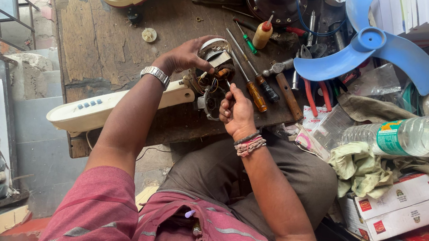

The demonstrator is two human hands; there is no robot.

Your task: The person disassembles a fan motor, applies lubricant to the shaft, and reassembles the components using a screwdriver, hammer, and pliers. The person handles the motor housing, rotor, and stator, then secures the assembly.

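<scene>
You are wearing a pinkish-red short-sleeved shirt [196,237] crossed by thin grey stripes, and brown trousers [251,173]. A silver metal watch [155,74] is circling your left wrist, and a bundle of pink, white and dark thread bands [249,143] is wrapping your right wrist.

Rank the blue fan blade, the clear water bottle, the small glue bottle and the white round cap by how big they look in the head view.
1. blue fan blade
2. clear water bottle, closer to the camera, so its real size against the blade is unsure
3. small glue bottle
4. white round cap
</scene>
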